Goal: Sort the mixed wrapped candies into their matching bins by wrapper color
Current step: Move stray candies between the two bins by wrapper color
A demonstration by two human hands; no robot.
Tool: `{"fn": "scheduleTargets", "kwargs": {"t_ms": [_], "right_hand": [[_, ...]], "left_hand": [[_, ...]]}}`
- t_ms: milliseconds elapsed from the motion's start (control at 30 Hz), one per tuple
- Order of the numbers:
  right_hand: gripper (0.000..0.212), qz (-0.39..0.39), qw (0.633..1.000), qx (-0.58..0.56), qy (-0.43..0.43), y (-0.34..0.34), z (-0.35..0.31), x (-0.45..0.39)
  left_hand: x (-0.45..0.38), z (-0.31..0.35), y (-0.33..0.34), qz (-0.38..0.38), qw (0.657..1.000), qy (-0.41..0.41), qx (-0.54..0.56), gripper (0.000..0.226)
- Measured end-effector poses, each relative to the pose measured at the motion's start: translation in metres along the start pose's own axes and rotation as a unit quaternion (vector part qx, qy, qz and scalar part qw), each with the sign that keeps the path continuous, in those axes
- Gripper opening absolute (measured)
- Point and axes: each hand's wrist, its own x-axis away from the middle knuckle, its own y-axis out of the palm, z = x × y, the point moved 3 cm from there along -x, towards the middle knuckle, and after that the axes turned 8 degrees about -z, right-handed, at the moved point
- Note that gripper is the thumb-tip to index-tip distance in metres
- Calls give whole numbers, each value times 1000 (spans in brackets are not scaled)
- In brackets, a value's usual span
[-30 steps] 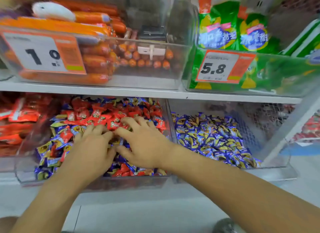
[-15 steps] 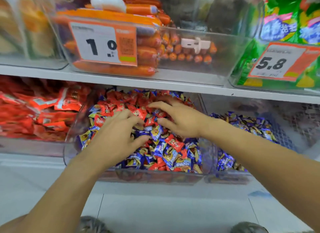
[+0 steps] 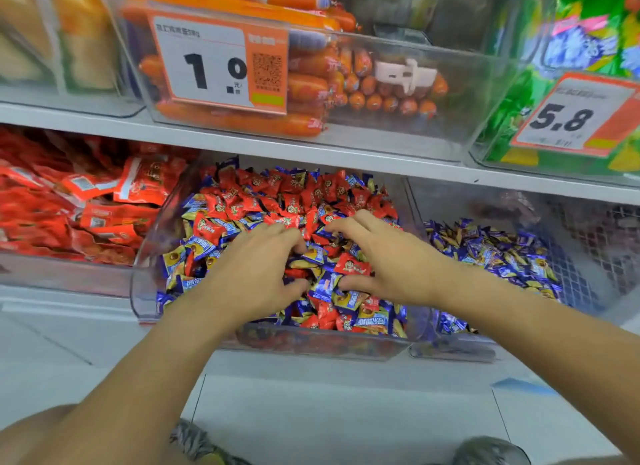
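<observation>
Your left hand [image 3: 254, 274] and right hand [image 3: 384, 264] lie palms down on the mixed heap of red candies [image 3: 287, 194] and blue candies [image 3: 346, 298] in the clear middle bin [image 3: 145, 291]. Both sets of fingers are curled into the wrappers, but you cannot tell whether either grasps a piece. At 3 o'clock from that bin, just beside it, a second clear bin [image 3: 450, 352] holds only blue-wrapped candies [image 3: 498, 253]. At 9 o'clock sit red packets [image 3: 86, 201]. On the shelf [image 3: 242, 142] at 12 o'clock stands a bin of orange sausages [image 3: 304, 84]
</observation>
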Motion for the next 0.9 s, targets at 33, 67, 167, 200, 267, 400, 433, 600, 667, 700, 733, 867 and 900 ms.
{"fn": "scheduleTargets", "kwargs": {"t_ms": [33,67,167,200,267,400,433,600,667,700,733,867,900], "right_hand": [[71,19,1000,-2,-8,-4,-3,4],[64,31,999,-13,-17,-8,-6,10],[53,-8,998,-1,-58,-9,-10,21],[51,-28,997,12,-67,-5,-9,23],[44,-45,997,16,-65,2,-8,23],[30,-28,998,6,-56,9,-8,22],[28,-18,999,-3,-51,8,-9,22],[17,69,985,-154,-17,-6,-17,27],[11,58,976,-209,-4,-3,-24,24],[14,50,978,-201,-2,0,-30,22],[20,48,984,-169,-4,4,-33,18],[62,-5,999,41,32,21,-38,3],[63,-21,998,54,39,21,-37,0]], "left_hand": [[0,3,2,6,1000,3,6,41],[-1,5,3,13,1000,7,4,42],[-5,7,2,38,999,10,3,28],[-6,6,1,45,999,5,22,23],[-5,2,-3,47,997,-4,67,17],[4,-2,-10,30,993,-10,113,7],[6,-3,-12,33,991,-13,126,4],[15,-6,-24,96,970,-38,222,11],[16,-8,-25,114,956,-51,267,13],[16,-9,-26,120,948,-56,291,14],[15,-9,-26,121,940,-58,314,15],[15,-8,-26,102,925,-63,360,21],[16,-8,-26,98,926,-67,360,23]]}}
